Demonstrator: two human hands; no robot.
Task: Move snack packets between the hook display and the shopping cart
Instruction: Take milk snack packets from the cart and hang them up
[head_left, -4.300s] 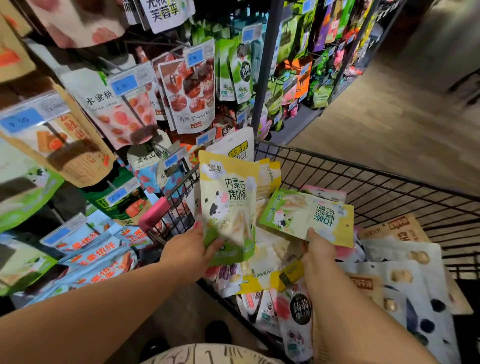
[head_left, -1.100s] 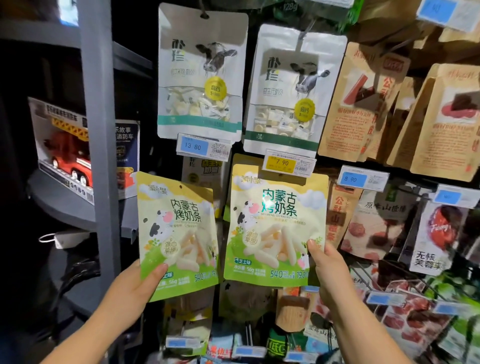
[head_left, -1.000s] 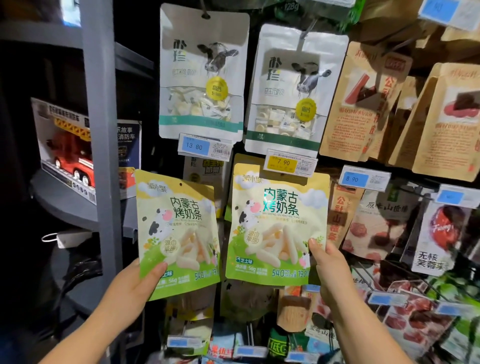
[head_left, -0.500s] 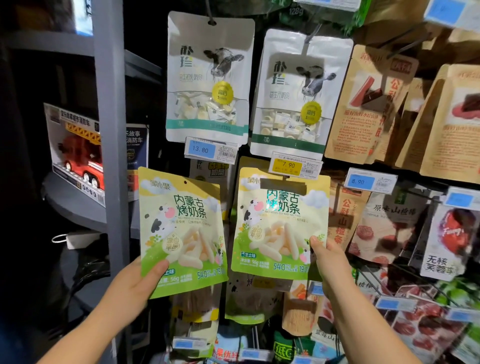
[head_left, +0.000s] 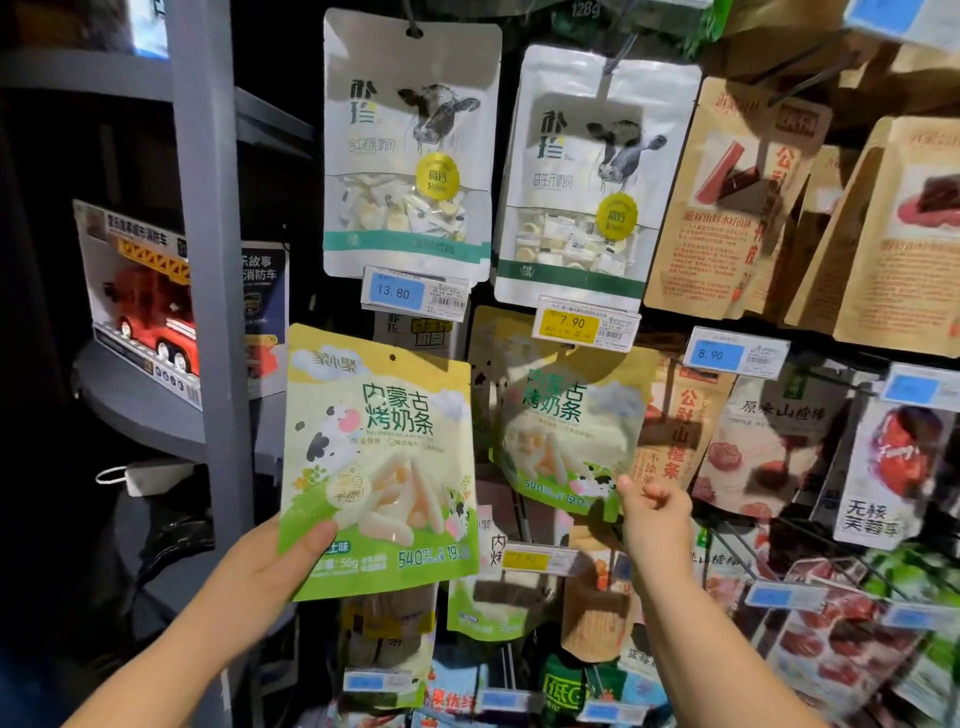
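My left hand (head_left: 275, 566) grips the lower left corner of a green and yellow milk-stick packet (head_left: 379, 457) and holds it upright in front of the hook display. A second, identical packet (head_left: 561, 431) hangs further back on a hook under the yellow 7.90 price tag (head_left: 587, 325). My right hand (head_left: 657, 525) is at that packet's lower right corner. Its thumb tip touches the edge, and its fingers are loosely curled beside the packet, not around it. The shopping cart is out of view.
Two white cow-print packets (head_left: 410, 150) hang above. Brown paper packets (head_left: 727, 208) and hawthorn snack packets (head_left: 883, 467) fill the hooks to the right. A grey upright post (head_left: 208, 260) stands on the left, with a boxed toy fire truck (head_left: 150, 306) on a shelf behind it.
The right-hand packet has moved up and back onto the hook under the yellow tag, and my right hand's grip on it has loosened. The left packet stays held, slightly higher.
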